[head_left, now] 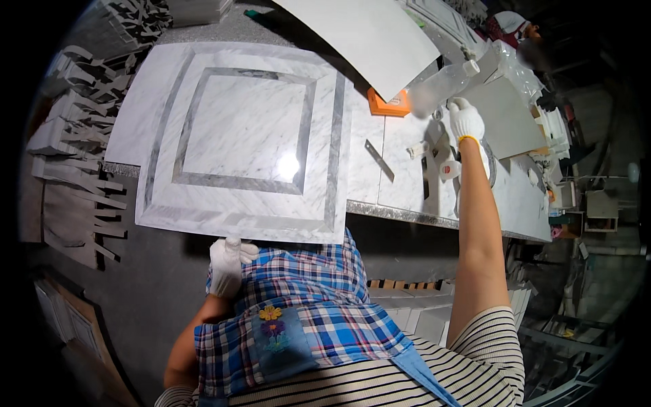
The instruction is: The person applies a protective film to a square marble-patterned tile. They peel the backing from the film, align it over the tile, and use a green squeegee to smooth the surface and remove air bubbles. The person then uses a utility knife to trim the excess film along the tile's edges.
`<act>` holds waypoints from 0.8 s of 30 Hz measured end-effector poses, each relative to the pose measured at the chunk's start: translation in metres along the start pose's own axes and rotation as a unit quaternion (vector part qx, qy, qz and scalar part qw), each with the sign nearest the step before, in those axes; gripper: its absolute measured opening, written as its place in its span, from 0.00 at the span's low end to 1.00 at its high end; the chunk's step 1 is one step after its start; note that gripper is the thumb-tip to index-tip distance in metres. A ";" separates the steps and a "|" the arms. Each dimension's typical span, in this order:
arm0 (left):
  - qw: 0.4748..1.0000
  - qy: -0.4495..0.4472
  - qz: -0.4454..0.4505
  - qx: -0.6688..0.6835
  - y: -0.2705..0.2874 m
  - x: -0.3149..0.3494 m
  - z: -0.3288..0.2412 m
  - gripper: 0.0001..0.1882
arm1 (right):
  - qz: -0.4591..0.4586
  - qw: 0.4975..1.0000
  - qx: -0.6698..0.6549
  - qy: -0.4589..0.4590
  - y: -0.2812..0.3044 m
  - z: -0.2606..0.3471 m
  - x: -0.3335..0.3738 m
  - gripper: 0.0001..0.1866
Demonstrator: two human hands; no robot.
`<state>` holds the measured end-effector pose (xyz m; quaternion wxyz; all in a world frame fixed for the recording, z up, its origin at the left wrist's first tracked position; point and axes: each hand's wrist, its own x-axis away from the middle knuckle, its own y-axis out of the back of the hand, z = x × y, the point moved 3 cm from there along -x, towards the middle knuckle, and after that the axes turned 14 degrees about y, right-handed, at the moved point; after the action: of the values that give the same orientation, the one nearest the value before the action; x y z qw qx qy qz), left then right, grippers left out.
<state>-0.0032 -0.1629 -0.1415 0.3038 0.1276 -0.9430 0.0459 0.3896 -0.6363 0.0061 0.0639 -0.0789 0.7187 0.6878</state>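
A square white marble panel (pixel 244 129) with two grey inlaid frames lies on the workbench, its front edge overhanging toward me. My left hand (pixel 229 264), in a white glove, is at that front edge, fingers loosely out to the right and nothing visible in them. To the right my right hand (pixel 467 121), also gloved, reaches far over the bench with its fingers curled in. What they hold, if anything, is hidden. Beside it are a clear plastic bottle (pixel 444 83) and a small white round-ended object (pixel 449 169). A metal ruler-like strip (pixel 380 161) lies between panel and hand.
An orange box (pixel 389 103) sits under the corner of a large pale sheet (pixel 369 41). A grey board (pixel 508 119) lies at the right. Stacked strips (pixel 81 156) stand at the left. Another person (pixel 512 27) is at the far right. Crates (pixel 413 298) are below the bench.
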 end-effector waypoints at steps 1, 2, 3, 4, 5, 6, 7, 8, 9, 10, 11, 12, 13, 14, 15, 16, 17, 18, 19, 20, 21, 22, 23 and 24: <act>1.000 0.002 -0.004 -0.002 -0.001 0.000 -0.001 0.38 | 0.016 1.000 -0.011 -0.005 -0.008 -0.002 -0.003 0.22; 1.000 0.003 -0.009 -0.003 -0.001 0.001 -0.003 0.38 | 0.032 0.999 -0.023 -0.010 -0.015 -0.004 -0.007 0.23; 1.000 0.005 -0.016 -0.004 -0.001 0.002 -0.004 0.38 | 0.049 0.998 -0.035 -0.013 -0.024 -0.003 -0.012 0.24; 1.000 0.003 -0.016 0.005 0.000 0.000 0.000 0.39 | 0.063 0.997 -0.036 -0.028 -0.032 -0.007 -0.015 0.27; 1.000 0.006 -0.015 0.009 0.000 -0.001 0.003 0.39 | 0.060 0.997 -0.038 -0.030 -0.040 -0.009 -0.018 0.26; 1.000 0.010 -0.013 0.012 0.001 -0.003 0.004 0.39 | 0.058 0.997 -0.040 -0.033 -0.051 -0.012 -0.020 0.26; 1.000 0.014 -0.012 0.015 0.001 -0.003 0.004 0.39 | 0.058 0.997 -0.043 -0.036 -0.059 -0.014 -0.019 0.26; 1.000 0.006 -0.006 0.010 0.000 -0.001 0.001 0.38 | 0.051 0.998 -0.026 -0.028 -0.067 -0.017 -0.018 0.27; 1.000 0.005 -0.006 0.013 0.001 -0.001 0.001 0.38 | 0.054 0.998 -0.022 -0.028 -0.067 -0.012 -0.015 0.26; 1.000 0.004 -0.005 0.016 0.002 0.000 0.002 0.38 | 0.055 0.998 -0.017 -0.028 -0.059 -0.001 -0.010 0.26; 1.000 0.002 -0.003 0.018 0.003 0.001 0.003 0.38 | 0.056 0.998 -0.012 -0.030 -0.055 0.006 -0.008 0.26; 1.000 0.003 0.000 0.017 0.003 0.000 0.004 0.37 | 0.039 0.998 -0.032 -0.046 -0.053 -0.001 -0.007 0.26; 1.000 0.005 0.003 0.016 0.003 -0.002 0.006 0.37 | 0.020 0.996 -0.053 -0.064 -0.052 -0.011 -0.005 0.26; 1.000 0.006 0.008 0.015 0.003 -0.003 0.008 0.37 | 0.002 0.994 -0.072 -0.081 -0.050 -0.019 -0.003 0.27; 1.000 0.008 0.006 0.018 0.003 -0.003 0.008 0.37 | -0.005 0.994 -0.088 -0.068 -0.041 -0.017 0.002 0.26; 1.000 0.009 0.001 0.022 0.003 -0.002 0.009 0.37 | -0.013 0.993 -0.106 -0.053 -0.025 -0.007 0.012 0.25; 1.000 0.010 -0.003 0.026 0.003 -0.002 0.010 0.37 | -0.020 0.992 -0.122 -0.037 -0.010 0.003 0.022 0.25; 1.000 0.006 0.000 0.024 0.000 -0.001 0.007 0.37 | -0.028 0.987 -0.149 -0.052 0.004 0.009 0.033 0.24; 1.000 0.003 0.000 0.021 -0.001 0.002 0.000 0.37 | -0.019 0.985 -0.162 -0.050 0.015 0.013 0.043 0.24; 1.000 -0.001 0.001 0.019 -0.004 0.003 -0.004 0.37 | -0.011 0.983 -0.175 -0.047 0.026 0.016 0.053 0.25; 1.000 -0.007 0.006 0.021 -0.005 0.004 -0.007 0.37 | -0.001 0.981 -0.189 -0.045 0.034 0.019 0.064 0.25; 1.000 -0.012 0.010 0.023 -0.005 0.005 -0.009 0.38 | -0.017 0.975 -0.219 -0.026 0.037 0.025 0.077 0.22; 0.999 -0.017 0.014 0.025 -0.006 0.006 -0.011 0.38 | -0.007 0.963 -0.270 -0.025 0.042 0.033 0.089 0.21; 1.000 -0.006 -0.001 0.006 -0.004 0.010 -0.013 0.38 | 0.006 0.946 -0.324 -0.023 0.045 0.045 0.103 0.20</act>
<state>-0.0026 -0.1670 -0.1252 0.2972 0.1307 -0.9445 0.0509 0.2791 -0.5923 0.0273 0.0471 -0.0747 0.4556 0.8858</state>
